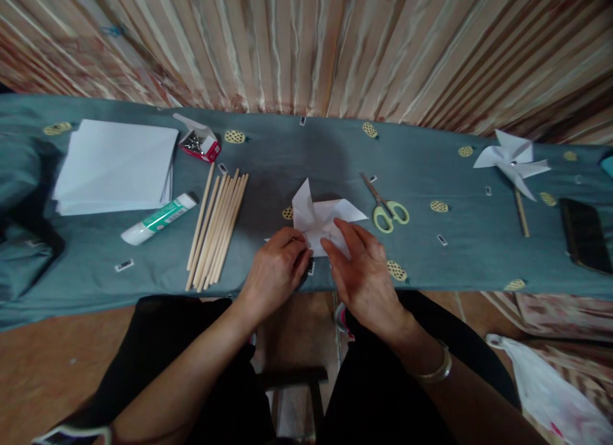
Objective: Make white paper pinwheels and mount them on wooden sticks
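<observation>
Your left hand (275,266) and right hand (361,269) pinch the folded paper (322,220); loosen either, and its flaps could spring open toward the scissors (387,209) at three o'clock.

Matt white paper pinwheel (322,220); wooden sticks (216,229); matt cloth table cover (297,158).

Scissors (385,207), glue stick (159,218), wooden sticks (216,229), paper stack (115,165), finished pinwheel (513,162)
</observation>
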A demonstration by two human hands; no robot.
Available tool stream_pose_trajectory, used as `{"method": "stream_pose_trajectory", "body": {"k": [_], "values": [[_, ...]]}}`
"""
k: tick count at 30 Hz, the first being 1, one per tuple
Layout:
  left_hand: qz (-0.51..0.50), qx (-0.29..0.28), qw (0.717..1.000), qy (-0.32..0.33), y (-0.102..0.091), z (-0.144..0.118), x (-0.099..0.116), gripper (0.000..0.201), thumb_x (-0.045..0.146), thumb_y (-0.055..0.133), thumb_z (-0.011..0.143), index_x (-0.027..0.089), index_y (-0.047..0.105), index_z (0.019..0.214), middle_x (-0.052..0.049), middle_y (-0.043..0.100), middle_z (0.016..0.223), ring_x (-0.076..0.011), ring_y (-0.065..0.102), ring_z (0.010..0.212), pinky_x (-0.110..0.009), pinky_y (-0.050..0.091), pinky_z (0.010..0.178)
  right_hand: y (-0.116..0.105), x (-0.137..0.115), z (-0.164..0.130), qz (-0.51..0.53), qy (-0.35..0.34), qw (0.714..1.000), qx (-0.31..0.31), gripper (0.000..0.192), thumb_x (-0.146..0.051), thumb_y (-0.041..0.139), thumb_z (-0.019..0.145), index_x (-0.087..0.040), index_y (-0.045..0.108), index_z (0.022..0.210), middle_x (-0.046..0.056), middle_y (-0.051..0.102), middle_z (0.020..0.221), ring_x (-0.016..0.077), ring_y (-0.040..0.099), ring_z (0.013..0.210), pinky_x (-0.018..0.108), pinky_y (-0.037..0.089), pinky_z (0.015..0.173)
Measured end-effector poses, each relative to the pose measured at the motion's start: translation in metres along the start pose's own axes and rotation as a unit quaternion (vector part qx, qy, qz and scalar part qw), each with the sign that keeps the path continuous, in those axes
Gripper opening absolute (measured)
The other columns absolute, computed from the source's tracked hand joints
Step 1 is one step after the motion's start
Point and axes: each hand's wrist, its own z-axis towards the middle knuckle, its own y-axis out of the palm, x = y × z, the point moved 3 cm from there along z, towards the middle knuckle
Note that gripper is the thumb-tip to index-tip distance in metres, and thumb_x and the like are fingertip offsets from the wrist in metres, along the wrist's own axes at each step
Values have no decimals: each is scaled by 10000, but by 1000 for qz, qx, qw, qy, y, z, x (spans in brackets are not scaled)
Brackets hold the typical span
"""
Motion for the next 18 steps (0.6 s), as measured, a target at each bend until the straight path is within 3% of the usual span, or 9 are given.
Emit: {"method": "stream_pose_trajectory", "body": {"k": [5,11,18], "values": [[-1,6,1000,4,0,0,0,120,157,541,897,130,644,842,-88,644,926,-177,643,816,-309,563,738,4,1,1,-6,7,1000,-18,341,-177,419,948,-202,545,1263,146,375,1462,351,363,1337,508,428,968],[-4,-2,1000,0,-1,1,0,125,157,533,896,133,635,827,-85,643,917,-176,640,813,-306,562,738,7,2,3,-19,-3,999,-37,345,-165,387,959,-151,529,1273,187,353,1466,348,328,1367,497,433,968],[-9,-6,1000,-1,-1,2,0,119,150,543,889,128,631,813,-89,640,909,-181,634,811,-315,561,733,9,3,3,-7,15,999,-42,363,-165,399,952,-211,524,1290,136,362,1484,334,317,1390,497,426,987]]}}
